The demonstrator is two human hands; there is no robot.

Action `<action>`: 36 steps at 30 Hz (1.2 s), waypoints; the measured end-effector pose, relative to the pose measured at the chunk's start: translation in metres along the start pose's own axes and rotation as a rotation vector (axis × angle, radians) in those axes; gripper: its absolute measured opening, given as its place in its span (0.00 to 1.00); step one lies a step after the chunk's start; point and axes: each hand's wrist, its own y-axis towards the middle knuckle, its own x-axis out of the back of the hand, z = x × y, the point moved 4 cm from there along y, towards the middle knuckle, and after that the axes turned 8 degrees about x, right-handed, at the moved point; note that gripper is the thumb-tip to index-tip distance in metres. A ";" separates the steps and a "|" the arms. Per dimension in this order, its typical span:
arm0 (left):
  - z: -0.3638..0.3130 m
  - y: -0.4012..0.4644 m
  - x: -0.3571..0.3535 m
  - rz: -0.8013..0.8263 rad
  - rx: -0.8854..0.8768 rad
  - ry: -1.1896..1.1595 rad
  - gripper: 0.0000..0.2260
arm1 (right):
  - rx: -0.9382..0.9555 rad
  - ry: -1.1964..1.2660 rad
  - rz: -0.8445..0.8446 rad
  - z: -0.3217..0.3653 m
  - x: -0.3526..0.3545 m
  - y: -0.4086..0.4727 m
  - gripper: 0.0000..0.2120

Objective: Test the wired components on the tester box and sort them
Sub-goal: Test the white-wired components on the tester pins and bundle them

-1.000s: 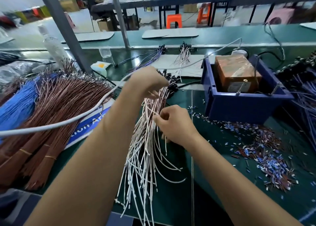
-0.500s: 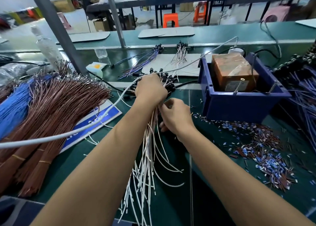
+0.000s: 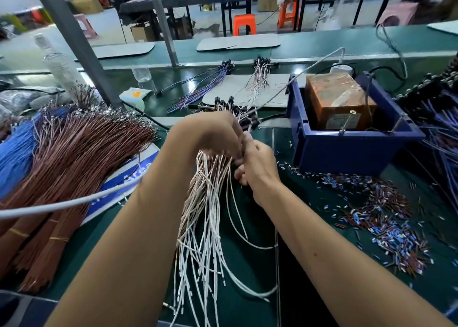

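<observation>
- Left hand point(image 3: 210, 133) wraps the top of the white-wire bundle point(image 3: 205, 217), fingers clenched around it just below the black component heads point(image 3: 238, 112).
- Right hand point(image 3: 257, 168) sits just beside the left, touching it; fingers curled on wires at the bundle's right edge. How many strands it pinches: cannot tell.
- Bundle runs from the hands toward the camera; loose white ends fan out over the green worktop point(image 3: 260, 264), one strand looping off to the right.
- Tester box point(image 3: 337, 101): brown, tape-wrapped, inside the blue bin point(image 3: 347, 150), right of the hands and apart from them.
- Grey cable point(image 3: 62, 204) crosses from the left edge, passes behind the left forearm, climbs toward the bin's far side.
- Sorted groups on a pale mat behind the hands: a blue/purple-wired batch point(image 3: 205, 86) and a white/pink-wired batch point(image 3: 260, 79), near each other, not touching.
- Left of the arms: big heap of brown wires point(image 3: 74, 153), banded in bunches, with blue wires point(image 3: 14, 158) at its far left. It lies over a blue-and-white sign point(image 3: 128, 178).
- Right of the arms: scatter of small blue, red and white cut sleeve pieces point(image 3: 386, 217) on the worktop in front of the bin.
- Far right edge: more blue wires point(image 3: 443, 138), partly cut off.
</observation>
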 end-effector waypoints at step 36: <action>-0.105 -0.041 0.011 -0.162 -0.377 -1.536 0.11 | 0.315 0.324 0.166 0.077 0.086 -0.048 0.15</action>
